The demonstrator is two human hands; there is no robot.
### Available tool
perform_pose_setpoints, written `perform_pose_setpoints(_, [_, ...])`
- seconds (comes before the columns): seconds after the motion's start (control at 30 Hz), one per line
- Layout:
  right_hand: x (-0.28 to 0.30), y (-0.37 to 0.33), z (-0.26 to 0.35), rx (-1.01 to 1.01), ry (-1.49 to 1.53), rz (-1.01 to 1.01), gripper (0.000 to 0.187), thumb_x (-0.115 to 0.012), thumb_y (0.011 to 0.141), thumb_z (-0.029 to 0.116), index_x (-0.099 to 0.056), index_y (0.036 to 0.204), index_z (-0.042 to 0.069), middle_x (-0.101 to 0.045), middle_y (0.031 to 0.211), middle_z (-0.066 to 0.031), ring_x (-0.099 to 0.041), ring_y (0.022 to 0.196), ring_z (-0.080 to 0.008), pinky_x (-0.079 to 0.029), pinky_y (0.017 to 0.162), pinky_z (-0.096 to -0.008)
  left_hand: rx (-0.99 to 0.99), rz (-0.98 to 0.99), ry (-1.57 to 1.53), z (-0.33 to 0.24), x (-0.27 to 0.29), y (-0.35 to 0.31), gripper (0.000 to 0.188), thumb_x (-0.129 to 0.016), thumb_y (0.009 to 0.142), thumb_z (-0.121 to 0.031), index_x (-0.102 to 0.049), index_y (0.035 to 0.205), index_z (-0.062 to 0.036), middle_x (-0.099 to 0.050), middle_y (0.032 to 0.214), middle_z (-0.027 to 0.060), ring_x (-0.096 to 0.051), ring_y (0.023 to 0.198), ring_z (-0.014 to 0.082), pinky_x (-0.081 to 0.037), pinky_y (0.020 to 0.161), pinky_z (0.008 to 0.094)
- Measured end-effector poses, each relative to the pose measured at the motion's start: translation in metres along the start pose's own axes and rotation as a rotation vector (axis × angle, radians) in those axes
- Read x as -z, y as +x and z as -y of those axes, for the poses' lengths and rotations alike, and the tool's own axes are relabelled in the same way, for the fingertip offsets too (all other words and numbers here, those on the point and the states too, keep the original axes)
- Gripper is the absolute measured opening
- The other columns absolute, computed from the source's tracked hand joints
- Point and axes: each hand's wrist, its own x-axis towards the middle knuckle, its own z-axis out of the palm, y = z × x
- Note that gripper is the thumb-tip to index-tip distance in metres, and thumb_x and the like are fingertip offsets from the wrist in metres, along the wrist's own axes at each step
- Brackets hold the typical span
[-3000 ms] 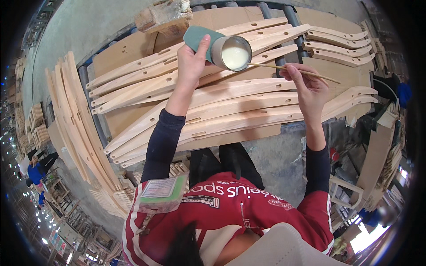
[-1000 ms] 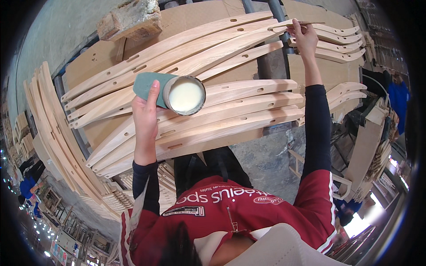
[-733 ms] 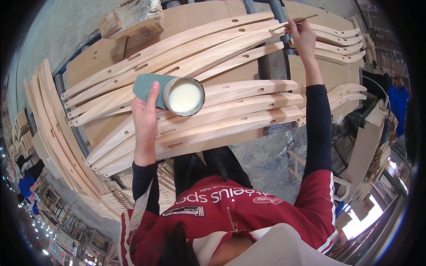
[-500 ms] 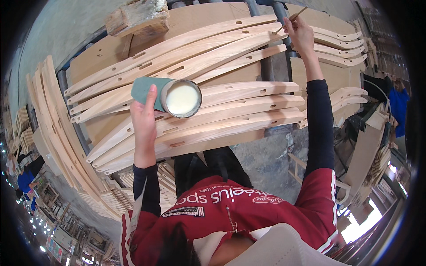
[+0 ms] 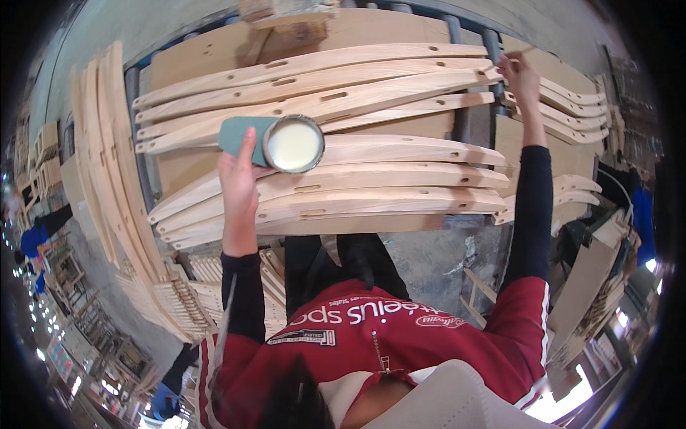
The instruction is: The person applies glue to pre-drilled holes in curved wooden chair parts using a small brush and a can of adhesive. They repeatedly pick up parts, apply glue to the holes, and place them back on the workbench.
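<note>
My left hand (image 5: 241, 175) grips the flat green handle (image 5: 239, 134) of a round cup, its thumb lying on top. The cup (image 5: 319, 146) holds a cream-white liquid and is held above the curved wooden slats. My right hand (image 5: 523, 77) pinches a thin brown stick (image 5: 527, 50), blurred here, at the right end of a long pale slat (image 5: 386, 93). Its lower tip is hard to make out against the slat. Several similar slats with oval slots lie side by side, and a nearer group (image 5: 400, 175) lies below the cup.
Cardboard (image 5: 400, 25) covers a roller stand with dark rollers (image 5: 475, 129). A rough wood block (image 5: 289, 25) sits at the far edge. More slats (image 5: 103, 157) are stacked at the left, and shorter curved pieces (image 5: 572, 107) lie at the right. People in blue work far left.
The view has shifted, so the slats appear farther right. My right hand has come closer to the slat's end, with the stick still in its fingers. My left hand still holds the cup.
</note>
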Motion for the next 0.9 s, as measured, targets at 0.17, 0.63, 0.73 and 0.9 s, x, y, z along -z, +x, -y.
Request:
perform_pose_setpoints(0.17, [0.015,-0.044,0.046,0.185,0.368,-0.133,0.025,-0.063,0.098,0.019,-0.065,0.11,-0.002,-0.073,0.093,-0.0115,-0.071,0.088,-0.0149,-0.055,0.078,-0.0269,-0.045,-0.059,0.015,-0.007,0.019,0.021,0.036,-0.063,0.097,-0.03,-0.058,0.121,-0.0033,-0.068,0.107,0.0084,-0.069,0.09,0.0172,-0.059,0.069,0.0343])
perform_pose_setpoints(0.63, [-0.073,-0.232,0.292,0.357,0.694,0.142,0.01,-0.068,0.091,0.0,-0.064,0.096,-0.008,-0.071,0.09,-0.0133,-0.072,0.085,-0.0197,-0.059,0.078,-0.0275,-0.224,0.16,0.015,-0.056,0.018,0.049,0.031,-0.064,0.097,-0.031,-0.068,0.105,-0.0014,-0.07,0.094,0.0058,-0.066,0.078,0.0112,-0.059,0.063,0.0283])
perform_pose_setpoints(0.73, [-0.084,-0.238,0.306,0.352,0.668,0.14,0.01,-0.067,0.091,0.0,-0.064,0.095,-0.009,-0.071,0.09,-0.0128,-0.072,0.084,-0.02,-0.059,0.078,-0.028,-0.267,0.164,-0.01,-0.063,0.024,0.05,0.033,-0.064,0.097,-0.031,-0.07,0.098,0.0017,-0.069,0.087,0.0047,-0.063,0.072,0.0092,-0.057,0.06,0.0275])
perform_pose_setpoints(0.9, [-0.099,-0.242,0.314,0.143,0.881,0.262,0.013,-0.064,0.095,0.005,-0.063,0.099,-0.007,-0.071,0.094,-0.0161,-0.072,0.084,-0.0209,-0.06,0.078,-0.0299,-0.247,0.191,-0.031,-0.069,0.037,0.053,0.036,-0.065,0.097,-0.033,-0.07,0.098,0.002,-0.069,0.086,0.005,-0.063,0.071,0.0093,-0.057,0.059,0.0273])
